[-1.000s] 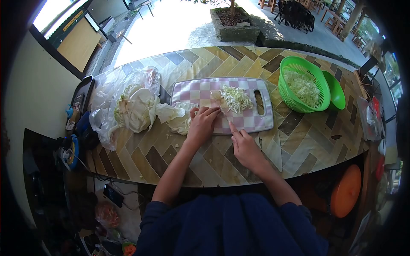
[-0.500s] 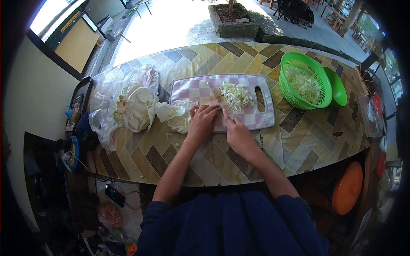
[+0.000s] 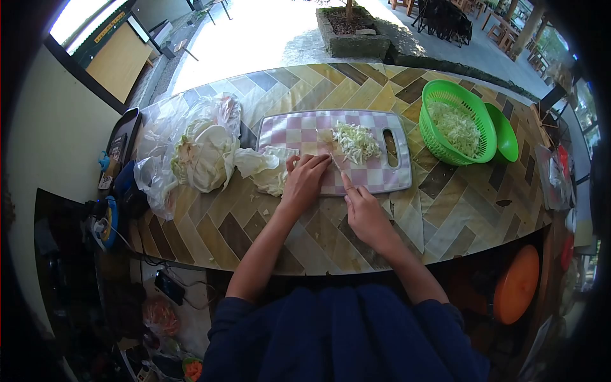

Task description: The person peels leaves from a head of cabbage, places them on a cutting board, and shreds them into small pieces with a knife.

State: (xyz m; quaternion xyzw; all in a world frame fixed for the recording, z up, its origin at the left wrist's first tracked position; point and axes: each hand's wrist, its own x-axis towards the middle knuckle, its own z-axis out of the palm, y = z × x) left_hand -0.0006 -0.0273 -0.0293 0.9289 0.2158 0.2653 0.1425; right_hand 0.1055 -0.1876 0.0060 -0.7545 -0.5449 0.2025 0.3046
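The single head camera looks forward and steeply down from just above the wearer's shirt [image 3: 344, 331], which fills the middle of the bottom edge. Its wide lens bows the table [image 3: 445, 216] into an arc and blackens the corners. The board [image 3: 286, 130] and both hands, left hand [image 3: 306, 181] and right hand [image 3: 368, 215], sit near mid-view; the planter [image 3: 358, 46] lies well beyond, at the top.

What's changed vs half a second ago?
Right hand has drawn the knife back toward the body and slightly right. Nothing newly gripped or released. Unchanged: left hand over the cutting board, shredded cabbage on it, green basket to its right.
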